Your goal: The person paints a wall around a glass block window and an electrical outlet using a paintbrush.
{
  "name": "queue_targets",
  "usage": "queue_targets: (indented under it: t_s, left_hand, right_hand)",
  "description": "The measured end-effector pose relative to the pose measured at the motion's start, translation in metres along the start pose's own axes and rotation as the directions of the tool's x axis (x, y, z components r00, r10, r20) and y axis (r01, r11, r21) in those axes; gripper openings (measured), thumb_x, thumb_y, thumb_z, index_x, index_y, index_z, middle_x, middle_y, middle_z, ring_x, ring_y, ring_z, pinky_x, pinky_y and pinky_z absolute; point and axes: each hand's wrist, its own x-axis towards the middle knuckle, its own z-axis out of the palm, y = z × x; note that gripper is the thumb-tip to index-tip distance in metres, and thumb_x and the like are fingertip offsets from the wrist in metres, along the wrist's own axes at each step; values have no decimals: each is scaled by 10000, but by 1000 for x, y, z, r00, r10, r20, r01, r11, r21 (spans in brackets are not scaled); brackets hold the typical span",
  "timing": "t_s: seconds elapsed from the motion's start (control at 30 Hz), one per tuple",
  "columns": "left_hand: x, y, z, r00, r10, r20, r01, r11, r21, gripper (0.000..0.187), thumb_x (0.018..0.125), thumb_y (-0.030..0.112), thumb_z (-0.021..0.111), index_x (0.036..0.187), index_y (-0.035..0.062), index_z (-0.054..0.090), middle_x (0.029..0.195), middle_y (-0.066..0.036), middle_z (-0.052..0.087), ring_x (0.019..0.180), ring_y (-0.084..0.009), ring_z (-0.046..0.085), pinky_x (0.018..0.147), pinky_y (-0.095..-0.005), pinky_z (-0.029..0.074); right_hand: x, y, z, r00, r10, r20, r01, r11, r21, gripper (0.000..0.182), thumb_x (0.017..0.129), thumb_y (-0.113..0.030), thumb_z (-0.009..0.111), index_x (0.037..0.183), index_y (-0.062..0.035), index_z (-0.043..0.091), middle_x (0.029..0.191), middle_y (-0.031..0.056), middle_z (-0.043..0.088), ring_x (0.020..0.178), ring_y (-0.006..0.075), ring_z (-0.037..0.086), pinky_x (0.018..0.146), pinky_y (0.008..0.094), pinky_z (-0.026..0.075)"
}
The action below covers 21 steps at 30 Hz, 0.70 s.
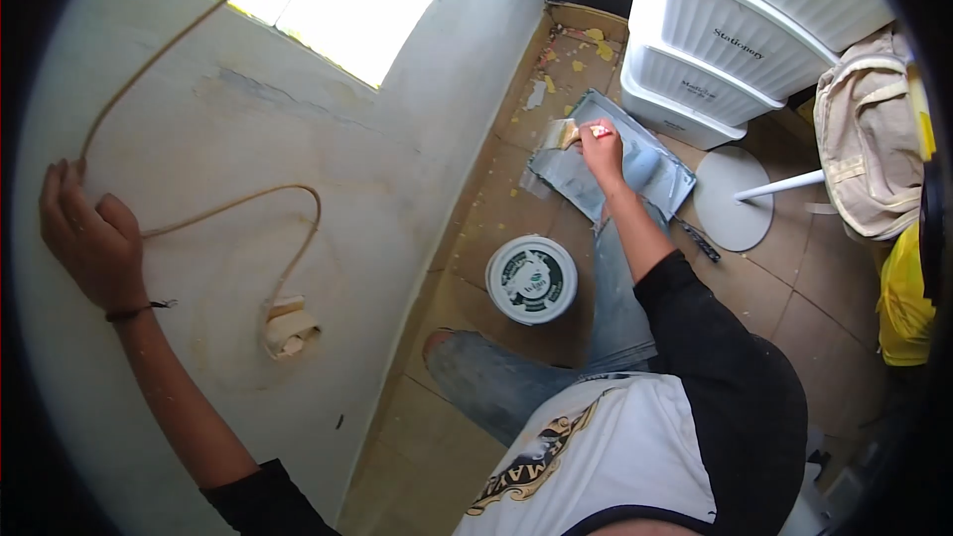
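My left hand point(91, 243) is against the wall at the far left, its fingers curled around a thin brown cable point(233, 206). The cable comes down from above the window, passes through the hand and loops to an open wall box point(290, 330). My right hand point(604, 153) grips a paintbrush point(563, 134) over a paint tray point(593, 104). Its pale bristles point left, near the tray's left edge. Light blue-grey paint covers the tray. A lidded paint tub point(531, 280) stands on the floor between the wall and my leg.
White labelled storage drawers point(730, 35) rise behind the tray. A round white stand base point(735, 201), a black handle point(700, 240) and a beige bag point(866, 144) are at right. Paint flakes point(596, 37) litter the tiles by the wall point(397, 169). A bright window point(347, 10) is above.
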Motion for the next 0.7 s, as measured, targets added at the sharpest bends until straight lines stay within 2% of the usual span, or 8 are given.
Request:
queue_targets:
  t_s: [0.03,0.07,0.13,0.3,0.47,0.53,0.57,0.7]
  left_hand:
    - [-2,-2,3,1000,1,6,0,1000,-17,368,807,28,507,1166,24,590,1233,-105,592,1163,-279,567,967,-399,455]
    - [-3,-4,4,1000,-1,15,1,1000,-8,367,811,29,510,1169,26,590,1231,-100,594,1160,-273,571,963,-393,460]
    - [-6,-7,7,999,-4,34,4,1000,10,364,818,32,516,1174,29,591,1227,-91,598,1153,-261,577,953,-380,470]
    - [-6,-9,7,999,5,39,-4,1000,-25,379,816,22,530,1190,51,585,1232,-75,591,1158,-243,578,959,-377,475]
    - [-2,-2,0,999,22,38,-25,997,72,374,825,26,527,1193,72,581,1241,-72,583,1167,-232,573,972,-366,475]
    - [-4,-2,0,998,31,53,-36,996,79,358,856,49,524,1211,51,570,1276,-86,572,1187,-234,562,987,-363,463]
    - [-6,-3,1,997,39,63,-44,996,81,354,866,56,523,1217,44,566,1288,-90,569,1194,-235,559,992,-362,459]
    - [-7,-8,6,997,61,42,-65,992,104,344,867,64,525,1208,54,572,1262,-87,592,1174,-239,575,972,-363,477]
  right_hand:
    - [12,2,-9,992,-58,-109,18,942,-336,181,837,-214,641,916,-54,611,867,176,692,832,336,685,732,402,554]
    - [19,6,-13,993,-60,-98,22,935,-354,181,837,-214,641,916,-54,611,867,176,692,832,336,685,732,402,554]
    - [33,27,-16,996,-26,-83,-32,776,-630,248,787,-264,661,923,-58,640,930,203,682,878,387,657,802,437,515]
    - [40,57,-11,991,37,125,58,739,-671,253,776,-287,646,848,-45,663,875,207,679,862,376,661,777,436,515]
    - [44,52,-9,999,-27,44,51,690,-722,270,782,-286,671,885,-38,645,850,208,675,832,374,661,763,431,516]
    - [35,45,-6,952,-118,283,285,682,-673,236,805,-263,670,894,-48,628,850,207,671,832,389,653,755,437,515]
    - [33,36,-3,919,-98,382,365,579,-729,174,831,-219,646,895,-60,613,849,206,664,828,407,639,738,453,508]
    - [28,27,4,807,-80,585,556,438,-706,150,835,-198,641,911,-74,609,838,201,657,813,415,627,716,471,497]
